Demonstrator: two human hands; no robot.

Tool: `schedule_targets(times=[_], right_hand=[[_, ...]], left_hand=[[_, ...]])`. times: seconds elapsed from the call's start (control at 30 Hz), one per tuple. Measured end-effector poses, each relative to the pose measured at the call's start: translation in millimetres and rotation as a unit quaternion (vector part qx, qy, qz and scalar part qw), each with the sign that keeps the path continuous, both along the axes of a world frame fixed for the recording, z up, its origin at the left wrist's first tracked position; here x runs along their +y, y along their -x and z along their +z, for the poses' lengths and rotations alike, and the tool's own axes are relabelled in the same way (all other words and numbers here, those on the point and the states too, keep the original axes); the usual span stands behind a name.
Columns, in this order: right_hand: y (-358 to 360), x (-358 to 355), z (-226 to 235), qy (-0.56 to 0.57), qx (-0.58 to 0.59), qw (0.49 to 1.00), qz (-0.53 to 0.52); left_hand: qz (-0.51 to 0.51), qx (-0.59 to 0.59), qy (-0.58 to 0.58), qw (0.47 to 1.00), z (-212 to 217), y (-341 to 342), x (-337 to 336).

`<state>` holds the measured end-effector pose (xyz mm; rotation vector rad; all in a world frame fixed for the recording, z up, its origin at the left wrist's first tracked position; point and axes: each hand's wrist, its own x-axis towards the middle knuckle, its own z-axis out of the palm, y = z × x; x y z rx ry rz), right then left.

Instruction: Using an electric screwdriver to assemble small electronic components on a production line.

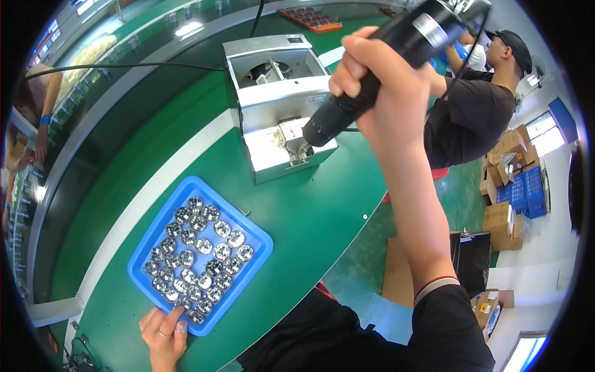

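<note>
**Screwdriver tip at the feeder, tray held steady**

Right forearm fills the middle of the head view, rising from a black sleeve to the right hand [365, 74], which is closed in a full fist around the black electric screwdriver [372, 80]. That tool slants down to the left, and its tip sits at the front ledge of the grey metal feeder box [279, 105] on the green bench [322, 211]. Whether the tip touches the ledge or has picked anything up is too small to tell.

Low on the left, the left hand [164, 335] rests at the near corner of the blue tray [248, 273], fingers curled and fingertips on its rim; it steadies the tray more than it grips it. Round silver parts [198, 251] lie packed in loose rows inside the tray.

As a judgement, the work looks to be mid-cycle: the driver is at the feeder, away from the tray, so the parts are waiting. Which parts are already fastened cannot be read, since they look alike at this size.

Another person in a black shirt and cap [477, 105] works beyond the screwdriver, partly hidden by it. An orange tray [310, 18] lies far up the bench, its contents unclear. Cardboard boxes [508, 161] stand on the floor to the right, bent by the lens rim
</note>
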<state>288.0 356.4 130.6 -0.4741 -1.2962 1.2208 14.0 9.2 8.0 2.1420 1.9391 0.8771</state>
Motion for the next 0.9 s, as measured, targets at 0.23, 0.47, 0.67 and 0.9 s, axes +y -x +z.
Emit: schedule_targets(times=[0.23, 0.47, 0.67, 0.9], right_hand=[[4.5, 6.7, 1.2, -0.018, -0.011, 0.998, 0.061], [6.0, -4.8, 4.9, -0.062, -0.05, 0.992, 0.093], [-6.1, -14.0, -9.6, 0.078, 0.005, 0.995, 0.062], [-24.4, -8.7, -3.7, 0.026, 0.048, 0.997, 0.045]], left_hand=[[0.002, 0.003, -0.002, 1.0, 1.0, -0.4, 0.2], [0.011, -0.01, -0.006, 1.0, 0.9, -3.6, -0.5], [0.009, 0.001, -0.018, 1.0, -0.6, -6.2, 0.5], [0.002, 0.003, -0.009, 1.0, -1.1, -1.9, -1.7]])
